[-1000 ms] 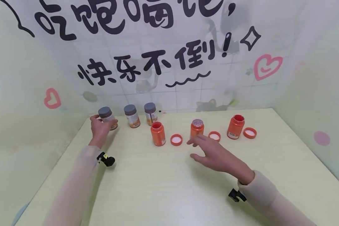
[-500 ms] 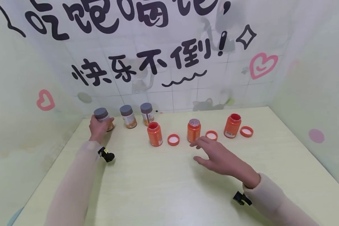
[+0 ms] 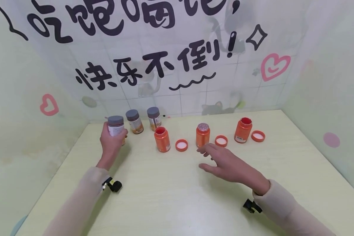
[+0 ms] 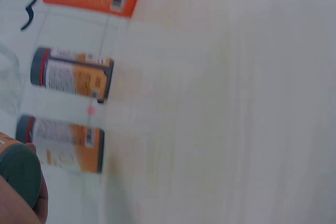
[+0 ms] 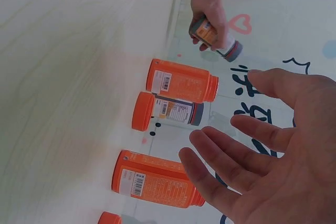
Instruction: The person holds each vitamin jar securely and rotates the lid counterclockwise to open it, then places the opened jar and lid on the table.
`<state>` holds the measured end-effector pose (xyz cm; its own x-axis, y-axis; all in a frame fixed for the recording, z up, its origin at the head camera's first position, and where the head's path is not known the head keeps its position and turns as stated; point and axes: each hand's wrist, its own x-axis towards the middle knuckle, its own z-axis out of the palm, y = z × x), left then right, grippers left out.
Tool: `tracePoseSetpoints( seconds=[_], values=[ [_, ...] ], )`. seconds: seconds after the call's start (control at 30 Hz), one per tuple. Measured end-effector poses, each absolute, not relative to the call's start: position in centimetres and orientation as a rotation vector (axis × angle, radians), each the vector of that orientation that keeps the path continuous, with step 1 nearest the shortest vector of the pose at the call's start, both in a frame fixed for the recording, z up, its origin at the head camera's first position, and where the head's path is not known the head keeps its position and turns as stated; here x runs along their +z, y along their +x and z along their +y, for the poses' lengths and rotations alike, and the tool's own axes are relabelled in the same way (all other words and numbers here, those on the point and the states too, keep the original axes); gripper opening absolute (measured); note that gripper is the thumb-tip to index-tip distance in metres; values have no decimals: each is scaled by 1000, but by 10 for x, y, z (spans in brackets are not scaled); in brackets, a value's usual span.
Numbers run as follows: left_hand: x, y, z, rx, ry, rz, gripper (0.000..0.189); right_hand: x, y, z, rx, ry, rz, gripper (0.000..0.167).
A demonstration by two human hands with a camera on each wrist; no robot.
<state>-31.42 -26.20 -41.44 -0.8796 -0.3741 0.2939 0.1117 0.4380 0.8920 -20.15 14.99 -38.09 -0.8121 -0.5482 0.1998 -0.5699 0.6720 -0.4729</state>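
Observation:
My left hand grips a white-and-orange pill bottle with a grey lid, fingers and thumb around its body. In the right wrist view this bottle is tilted and raised off the table. Only its grey lid and a bit of label show in the left wrist view. My right hand hovers over the table holding nothing, fingers relaxed and spread. It is nearest to the middle orange bottle, whose mouth is covered by a printed seal, and to an orange cap.
Two more grey-lidded bottles, one beside the other, stand at the back wall. Lidless orange bottles stand left and right. Near them lie an orange cap and another cap, white insides up.
My left hand has lifted the grey-lidded bottle from the back left corner and brought it rightward and nearer. The right hand stays about where it was. The head view has shifted slightly.

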Motion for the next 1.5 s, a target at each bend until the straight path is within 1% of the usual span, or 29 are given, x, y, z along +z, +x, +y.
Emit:
tracePoseSetpoints(
  seconds=[0.07, 0.23, 0.4, 0.47, 0.53, 0.63, 0.77, 0.87, 0.97, 1.13, 1.27, 1.5],
  values=[
    [-409, -300, -245, -1455, 101, -2207, 42, -381, -201, 150, 838, 932, -2860, 46],
    [-394, -267, -199, -1523, -156, -2240, 48, -380, -201, 150, 904, 880, -2896, 58],
    [-386, -242, -162, -1564, -313, -2358, 49, -380, -199, 146, 918, 825, -2924, 71],
    [-384, -234, -149, -1563, -366, -2394, 50, -380, -198, 146, 896, 808, -2923, 73],
    [-381, -225, -135, -1549, -426, -2429, 50, -381, -197, 145, 871, 787, -2913, 72],
    [-377, -215, -116, -1534, -515, -2468, 51, -379, -196, 145, 850, 764, -2884, 65],
    [-374, -206, -97, -1530, -613, -2491, 46, -376, -194, 145, 855, 735, -2847, 57],
    [-376, -201, -86, -1522, -659, -2507, 43, -374, -192, 144, 861, 723, -2815, 52],
    [-379, -195, -79, -1499, -704, -2529, 44, -372, -190, 142, 862, 727, -2766, 44],
    [-385, -185, -69, -1286, -780, -2594, 41, -371, -186, 140, 844, 704, -2673, 34],
    [-390, -180, -64, -1074, -805, -2621, 40, -371, -182, 136, 806, 664, -2635, 33],
    [-392, -175, -59, -800, -845, -2592, 42, -374, -178, 132, 729, 581, -2594, 42]
  ],
)
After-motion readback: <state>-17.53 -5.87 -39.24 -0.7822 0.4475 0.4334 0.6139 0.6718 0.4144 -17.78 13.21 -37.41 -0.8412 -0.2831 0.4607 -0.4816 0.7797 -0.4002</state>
